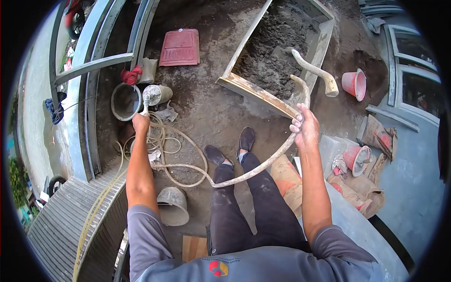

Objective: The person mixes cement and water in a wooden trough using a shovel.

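Observation:
My right hand (pixel 305 126) is closed round a pale, mud-smeared hose (pixel 253 172), near its free end. That end points over the wooden mixing trough (pixel 264 96), which holds wet grey mortar (pixel 272 51). From my right hand the hose sags across my legs and runs into loose coils on the left. My left hand (pixel 141 123) is closed at a whitish tap (pixel 146 99), beside the coils; its fingers are partly hidden. A curved wooden handle (pixel 317 71) sticks out over the trough's right side, its lower part in the mortar.
Left of the trough stand a round tub (pixel 126 102) and a whitish bucket (pixel 159 94). A red plastic panel (pixel 180 47) lies farther off. Another bucket (pixel 173 207) is near my left leg. Red buckets (pixel 354 84) and torn cement bags (pixel 359 190) are on the right.

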A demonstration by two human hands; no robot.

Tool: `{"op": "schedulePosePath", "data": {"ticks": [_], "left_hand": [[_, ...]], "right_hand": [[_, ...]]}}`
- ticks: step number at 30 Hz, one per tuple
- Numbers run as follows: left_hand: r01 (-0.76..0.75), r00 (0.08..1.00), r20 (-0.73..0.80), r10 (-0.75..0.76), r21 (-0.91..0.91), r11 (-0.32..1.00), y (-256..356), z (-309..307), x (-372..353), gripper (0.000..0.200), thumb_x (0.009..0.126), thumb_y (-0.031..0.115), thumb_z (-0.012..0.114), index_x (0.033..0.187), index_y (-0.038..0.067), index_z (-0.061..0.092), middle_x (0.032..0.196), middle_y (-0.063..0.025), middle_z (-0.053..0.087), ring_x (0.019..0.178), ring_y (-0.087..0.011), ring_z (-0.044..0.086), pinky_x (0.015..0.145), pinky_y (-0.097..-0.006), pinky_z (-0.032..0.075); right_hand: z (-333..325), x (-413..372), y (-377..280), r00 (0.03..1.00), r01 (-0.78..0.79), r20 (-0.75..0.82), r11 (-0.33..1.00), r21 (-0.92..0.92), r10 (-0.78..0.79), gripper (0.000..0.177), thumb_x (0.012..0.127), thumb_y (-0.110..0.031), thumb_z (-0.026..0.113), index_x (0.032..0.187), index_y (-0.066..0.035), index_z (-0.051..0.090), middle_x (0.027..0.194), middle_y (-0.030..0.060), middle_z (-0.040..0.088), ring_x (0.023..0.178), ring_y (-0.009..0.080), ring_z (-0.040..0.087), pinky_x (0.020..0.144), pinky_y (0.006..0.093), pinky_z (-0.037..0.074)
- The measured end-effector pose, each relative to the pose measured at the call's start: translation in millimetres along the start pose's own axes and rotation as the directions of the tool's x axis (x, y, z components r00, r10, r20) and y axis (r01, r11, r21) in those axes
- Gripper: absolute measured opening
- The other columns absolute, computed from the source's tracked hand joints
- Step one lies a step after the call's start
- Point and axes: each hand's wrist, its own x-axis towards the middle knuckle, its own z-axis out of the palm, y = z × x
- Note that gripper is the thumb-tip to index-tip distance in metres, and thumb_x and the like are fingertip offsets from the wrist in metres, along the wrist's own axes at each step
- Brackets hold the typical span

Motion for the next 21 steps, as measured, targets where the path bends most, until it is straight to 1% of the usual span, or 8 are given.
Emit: {"op": "schedulePosePath", "data": {"ticks": [4, 5, 12, 14, 15, 18, 19, 21], "left_hand": [[0.059, 0.998, -0.034, -0.058, 0.041, 0.997, 10.7, -6.0, -6.9, 0.051, 0.078, 0.031, 0.082, 0.107, -0.008, 0.067, 0.110, -0.0322, 0.069, 0.108, -0.0458, 0.067, 0.092, -0.0503, 0.054], [0.049, 0.998, 0.021, -0.051, 0.067, 0.997, 16.1, -12.3, -11.5, 0.045, 0.083, 0.022, 0.075, 0.115, -0.006, 0.063, 0.116, -0.0320, 0.067, 0.112, -0.0461, 0.066, 0.095, -0.0513, 0.053], [0.171, 0.985, -0.015, -0.171, 0.148, 0.974, 28.3, -12.1, 5.9, 0.050, 0.072, 0.021, 0.086, 0.110, -0.007, 0.069, 0.109, -0.0267, 0.072, 0.106, -0.0385, 0.071, 0.088, -0.0456, 0.056], [0.325, 0.927, 0.171, -0.334, 0.078, 0.943, 5.2, -2.8, 34.1, 0.051, 0.074, 0.016, 0.083, 0.118, -0.003, 0.068, 0.116, -0.0236, 0.071, 0.111, -0.0358, 0.069, 0.087, -0.0456, 0.058], [0.436, 0.864, 0.300, -0.405, -0.043, 0.899, 30.3, -26.1, 13.7, 0.053, 0.075, 0.017, 0.085, 0.119, -0.006, 0.068, 0.110, -0.0196, 0.072, 0.104, -0.0289, 0.072, 0.074, -0.0415, 0.061], [0.562, 0.826, 0.357, -0.437, -0.461, 0.686, -5.4, 9.4, 26.5, 0.048, 0.076, 0.019, 0.085, 0.111, -0.010, 0.069, 0.099, -0.0159, 0.073, 0.087, -0.0237, 0.074, 0.062, -0.0355, 0.061], [0.507, 0.859, 0.295, -0.417, -0.383, 0.772, -8.3, 10.5, 29.8, 0.043, 0.077, 0.020, 0.085, 0.103, -0.012, 0.071, 0.091, -0.0161, 0.072, 0.072, -0.0233, 0.072, 0.060, -0.0328, 0.061], [0.467, 0.880, 0.257, -0.398, -0.322, 0.824, -10.0, 12.5, 30.5, 0.042, 0.077, 0.021, 0.086, 0.100, -0.011, 0.071, 0.088, -0.0160, 0.072, 0.067, -0.0239, 0.072, 0.059, -0.0330, 0.061]], "right_hand": [[-9.0, 9.1, -7.0, 1.000, -0.015, -0.016, 0.999, 0.030, 0.016, 0.018, 0.097, -0.021, 0.065, 0.105, -0.007, 0.058, 0.066, -0.0031, 0.043, 0.051, 0.0074, 0.039, 0.041, 0.0235, 0.030], [-13.5, 14.9, -5.8, 1.000, -0.020, -0.016, 0.999, 0.038, 0.021, 0.018, 0.097, -0.021, 0.065, 0.105, -0.007, 0.058, 0.066, -0.0029, 0.043, 0.050, 0.0075, 0.040, 0.041, 0.0236, 0.030], [-7.7, 27.1, -7.8, 0.998, -0.067, 0.019, 0.994, 0.089, 0.066, 0.015, 0.097, -0.020, 0.066, 0.102, -0.008, 0.058, 0.066, -0.0028, 0.044, 0.051, 0.0078, 0.039, 0.042, 0.0239, 0.029], [-7.6, 33.3, -5.6, 0.997, -0.073, 0.022, 0.994, 0.084, 0.072, 0.015, 0.097, -0.020, 0.066, 0.101, -0.008, 0.058, 0.066, -0.0029, 0.044, 0.051, 0.0077, 0.039, 0.042, 0.0239, 0.030], [-6.8, 34.7, -4.6, 0.997, -0.077, 0.026, 0.993, 0.085, 0.075, 0.015, 0.097, -0.020, 0.066, 0.101, -0.008, 0.058, 0.066, -0.0030, 0.044, 0.051, 0.0077, 0.039, 0.042, 0.0239, 0.030], [-5.0, 36.5, -5.8, 0.997, -0.074, 0.014, 0.993, 0.092, 0.073, 0.014, 0.097, -0.020, 0.066, 0.101, -0.008, 0.058, 0.067, -0.0031, 0.044, 0.052, 0.0075, 0.040, 0.043, 0.0239, 0.030], [-5.2, 36.2, -7.1, 0.997, -0.070, 0.025, 0.993, 0.094, 0.068, 0.014, 0.097, -0.019, 0.066, 0.101, -0.008, 0.058, 0.067, -0.0032, 0.044, 0.051, 0.0075, 0.040, 0.042, 0.0239, 0.030], [-7.1, 36.8, -7.9, 0.998, -0.065, 0.023, 0.994, 0.086, 0.063, 0.014, 0.097, -0.019, 0.066, 0.101, -0.008, 0.058, 0.067, -0.0034, 0.044, 0.051, 0.0074, 0.040, 0.042, 0.0237, 0.030]]}}
